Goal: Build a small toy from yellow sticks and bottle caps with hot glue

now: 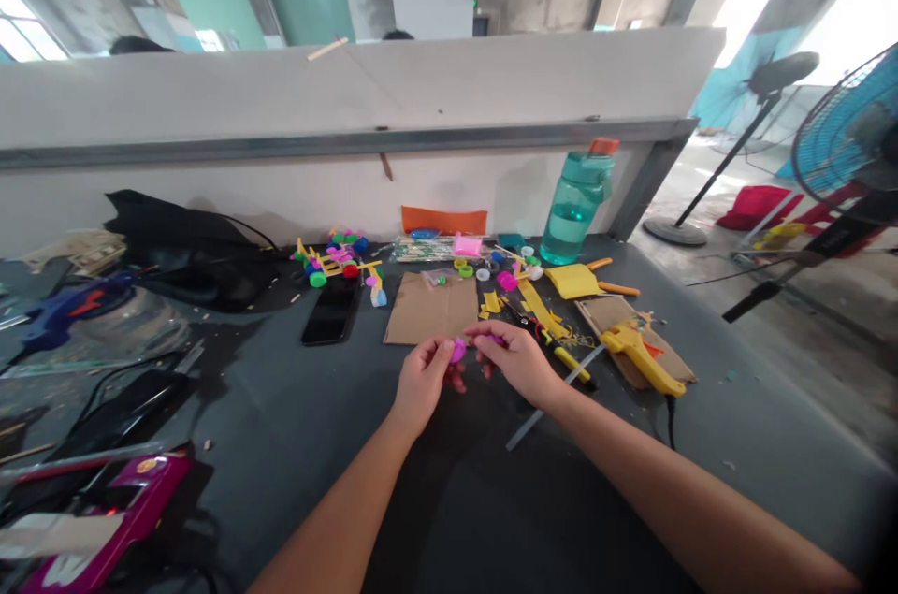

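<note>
Over the dark tabletop, in front of a cardboard piece (421,313), my two hands are close together. My left hand (425,379) pinches a small purple bottle cap (458,351) between thumb and fingers. My right hand (515,358) is closed on another small purple piece (495,340), partly hidden by the fingers; it looks like a cap too, but I cannot be sure. Just right of my right hand lie black-handled scissors (523,318) and a yellow cutter (572,365). A yellow glue gun (642,360) with a clear glue stick (554,398) rests beside my right forearm.
A black phone (329,313) lies left of the cardboard, below a colourful cluster of caps and sticks (337,257). A teal water bottle (575,206) stands near the white partition (281,89). A blue glue gun (77,304) and a magenta device (126,519) are at left; fans (848,136) stand right.
</note>
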